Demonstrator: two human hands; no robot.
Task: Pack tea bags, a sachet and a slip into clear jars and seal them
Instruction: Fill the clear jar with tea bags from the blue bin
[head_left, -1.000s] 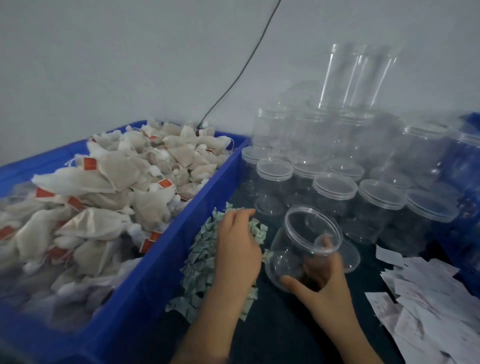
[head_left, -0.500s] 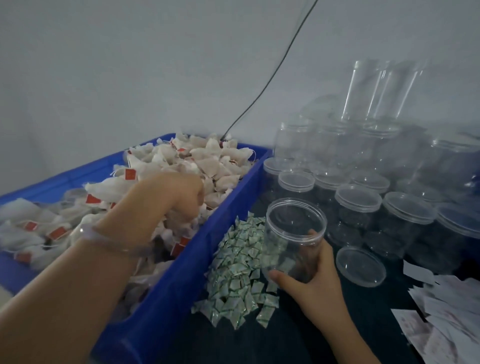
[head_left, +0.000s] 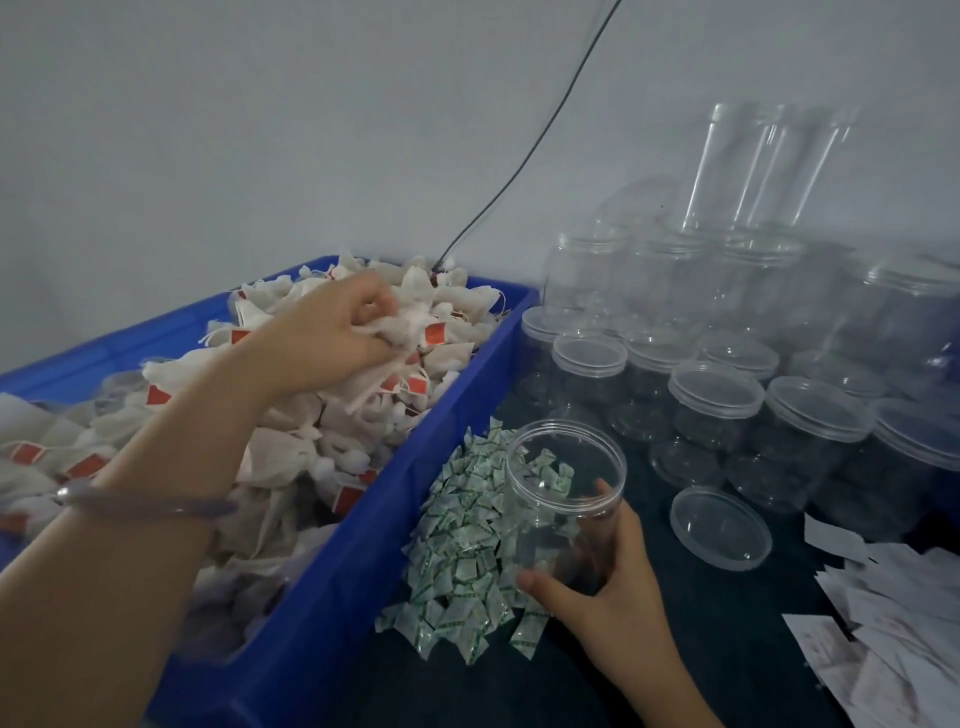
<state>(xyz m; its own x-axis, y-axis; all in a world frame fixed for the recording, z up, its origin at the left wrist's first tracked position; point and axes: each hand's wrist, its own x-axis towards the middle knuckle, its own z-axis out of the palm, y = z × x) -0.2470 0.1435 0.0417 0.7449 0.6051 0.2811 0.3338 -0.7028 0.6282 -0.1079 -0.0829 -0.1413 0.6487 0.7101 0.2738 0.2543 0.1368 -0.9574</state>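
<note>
The left hand (head_left: 332, 332) clutches tea bags (head_left: 415, 327); the right hand (head_left: 608, 571) grips the open jar (head_left: 563, 499). Tangled strings could drag extra bags out of the crate (head_left: 457, 415), spilling them.

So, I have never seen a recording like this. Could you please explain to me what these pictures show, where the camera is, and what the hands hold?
There is no machine here. A person works with bare hands, and one camera worn on the head looks forward and down at them. The left hand grips a few tea bags in the blue crate, which is full of them. The right hand holds an open clear jar with no lid on it. On the dark table lie a pile of green-and-white sachets, one loose lid, rows of lidded jars and white paper slips.
</note>
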